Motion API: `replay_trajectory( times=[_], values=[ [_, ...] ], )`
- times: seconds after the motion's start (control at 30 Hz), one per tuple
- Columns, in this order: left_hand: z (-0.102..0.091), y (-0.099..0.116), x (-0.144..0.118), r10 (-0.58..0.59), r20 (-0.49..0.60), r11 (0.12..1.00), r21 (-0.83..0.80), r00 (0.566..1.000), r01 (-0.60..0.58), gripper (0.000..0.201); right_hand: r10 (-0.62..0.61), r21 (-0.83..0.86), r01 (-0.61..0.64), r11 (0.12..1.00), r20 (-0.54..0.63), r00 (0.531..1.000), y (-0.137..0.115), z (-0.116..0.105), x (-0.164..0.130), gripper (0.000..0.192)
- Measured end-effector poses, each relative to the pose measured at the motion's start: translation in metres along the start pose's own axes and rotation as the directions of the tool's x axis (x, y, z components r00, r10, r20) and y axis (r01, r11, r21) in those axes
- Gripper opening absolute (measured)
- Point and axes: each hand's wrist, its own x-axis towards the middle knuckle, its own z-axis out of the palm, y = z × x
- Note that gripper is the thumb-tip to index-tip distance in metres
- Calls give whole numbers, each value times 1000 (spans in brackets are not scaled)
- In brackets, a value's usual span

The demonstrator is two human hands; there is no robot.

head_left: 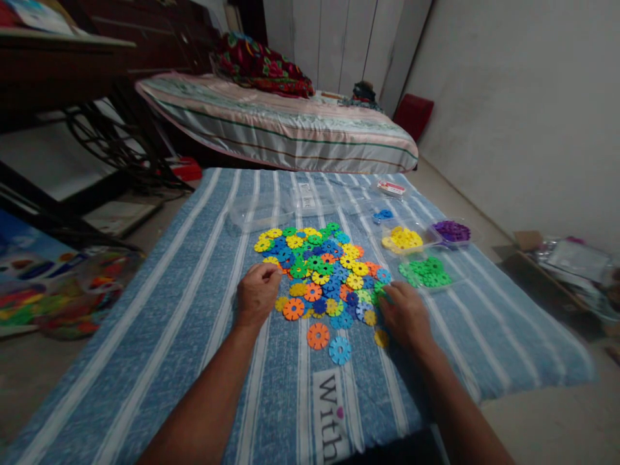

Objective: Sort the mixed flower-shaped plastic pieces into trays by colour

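A loose pile of notched plastic snowflake discs (320, 279) in yellow, green, blue and orange lies on a striped blue cloth (194, 336). At the pile's left edge is my left hand (258, 292), thumb and fingers pinched together; what they hold, if anything, is too small to make out. My right hand (405, 313) reaches in from the right with bent fingers against a green disc (378, 294); its fingertips are partly hidden. Nearest me, an orange disc (318, 336) and a light blue disc (340, 351) lie apart from the pile.
To the right stand clear trays of green discs (425, 272), yellow discs (402, 239) and purple discs (451, 231). A few blue discs (383, 216) lie behind them. A transparent container (259, 213) stands beyond the pile. Farther back is a bed (290, 132).
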Motion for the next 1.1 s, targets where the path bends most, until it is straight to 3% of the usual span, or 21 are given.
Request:
replay_trajectory(
  times=[0.17, 0.3, 0.53, 0.77, 0.9, 1.1],
  values=[
    [1, -4, 1, 1, 0, 1000, 4, 1000, -1, 19, 37, -175, -14, 984, 128, 991, -10, 1, 11, 14],
    [2, -5, 1, 0, 3, 1000, 5, 1000, 0, 19, 60, -254, -26, 967, 128, 990, -14, 3, 16, 15],
    [1, -3, 1, -5, 15, 1000, 12, 1000, 5, 18, -12, -240, 32, 970, 86, 996, -10, 7, 12, 20],
    [1, -2, 1, -3, 14, 1000, 7, 1000, 2, 20, -10, -179, 39, 983, 159, 987, -11, 3, 12, 14],
    [0, 0, 1, -20, 18, 1000, 1, 1000, 20, 20, -41, -166, 59, 984, 109, 993, -9, 6, 12, 20],
    [1, -2, 0, -32, 14, 999, 6, 999, 32, 19, -40, -94, 34, 995, -60, 997, -5, 6, 11, 31]
  ],
)
